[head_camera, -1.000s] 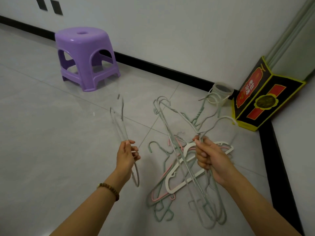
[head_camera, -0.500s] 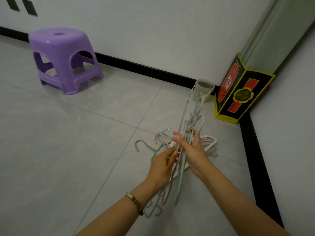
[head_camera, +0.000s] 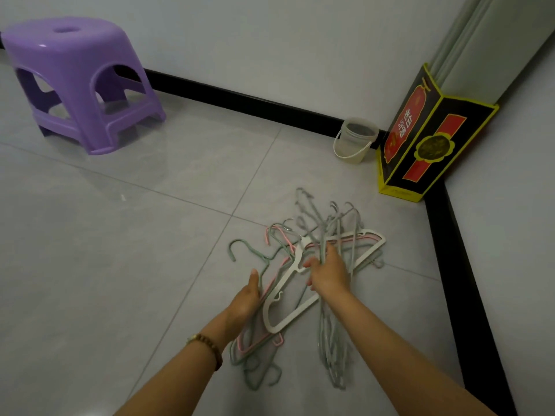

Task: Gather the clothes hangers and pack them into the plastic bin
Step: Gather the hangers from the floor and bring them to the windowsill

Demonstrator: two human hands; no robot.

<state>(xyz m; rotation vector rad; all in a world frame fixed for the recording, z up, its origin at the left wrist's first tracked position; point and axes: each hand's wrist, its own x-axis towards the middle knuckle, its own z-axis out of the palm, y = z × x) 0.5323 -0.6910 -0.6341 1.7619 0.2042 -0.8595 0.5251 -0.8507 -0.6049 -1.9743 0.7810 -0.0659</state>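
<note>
Glossy grey tile floor [head_camera: 90,265]; right hand [head_camera: 329,273] clamped on thin wire hangers [head_camera: 332,340], left hand [head_camera: 244,300] open.

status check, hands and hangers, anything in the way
Right hand shut on grey hanger bundle. Left hand open, at pile of hangers on floor. Small plastic bucket by wall, path clear.

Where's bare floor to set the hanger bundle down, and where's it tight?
Free: wide tiles between the purple stool and the hanger pile, left of the left hand. Also the strip between pile and small bucket. Crowded: corner by the black-and-yellow box, around the right hand.
</note>
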